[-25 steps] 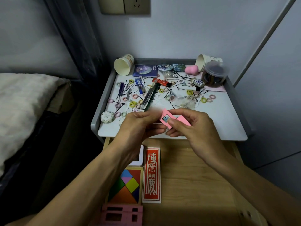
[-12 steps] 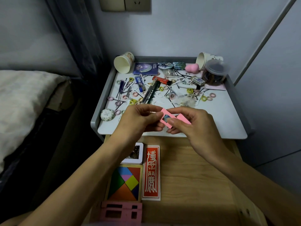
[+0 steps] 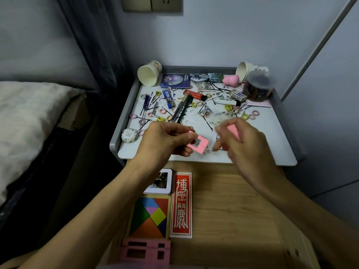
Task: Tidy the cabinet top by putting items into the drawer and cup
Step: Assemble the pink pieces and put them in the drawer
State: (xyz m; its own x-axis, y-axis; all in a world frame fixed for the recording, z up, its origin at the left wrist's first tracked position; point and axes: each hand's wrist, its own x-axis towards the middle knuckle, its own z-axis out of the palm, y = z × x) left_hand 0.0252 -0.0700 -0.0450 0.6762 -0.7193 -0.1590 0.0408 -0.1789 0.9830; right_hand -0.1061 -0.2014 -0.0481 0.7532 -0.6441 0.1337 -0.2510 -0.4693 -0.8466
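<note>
The small pink frame (image 3: pixel 201 145) sits at the centre of the picture, over the front edge of the cabinet surface (image 3: pixel 272 148), pinched in the grip of the left hand (image 3: pixel 165 141). Just right of it the right hand (image 3: pixel 242 144) is blurred (a second pink piece (image 3: pixel 232 131) shows at its fingers), so its grip cannot be told. The open drawer (image 3: pixel 233 200) lies below.

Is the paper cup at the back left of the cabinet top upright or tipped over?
Tipped: the paper cup lies on its side, open mouth toward the camera.
</note>
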